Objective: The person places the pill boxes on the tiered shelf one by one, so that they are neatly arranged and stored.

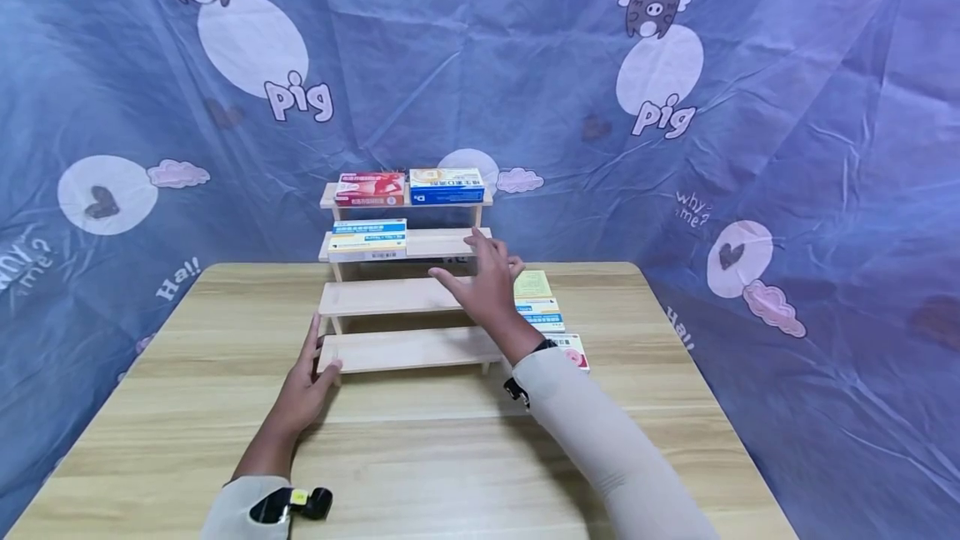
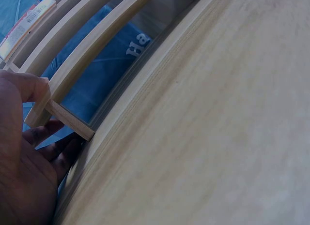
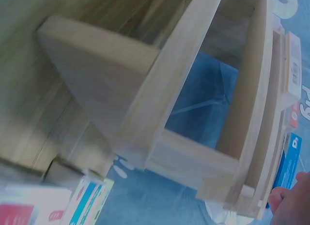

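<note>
A four-tier wooden step rack (image 1: 393, 298) stands on the table. My left hand (image 1: 303, 390) grips the left end of its lowest tier. In the left wrist view the thumb is on the shelf's edge and the fingers reach behind the leg (image 2: 71, 120). Over the rack's right side is my right hand (image 1: 489, 286), its fingers spread, the fingertips near the right end of the second tier from the top. A red medicine box (image 1: 370, 188) and a blue-and-white medicine box (image 1: 447, 187) occupy the top tier. One white, blue and yellow medicine box (image 1: 367, 240) lies on the tier below, at left.
Right of the rack, partly behind my right forearm, several medicine boxes lie on the wooden table (image 1: 405, 457), among them a blue-and-white box (image 1: 543, 315) and a white box with pink print (image 1: 573, 352). A blue patterned cloth (image 1: 480, 65) hangs behind and at both sides.
</note>
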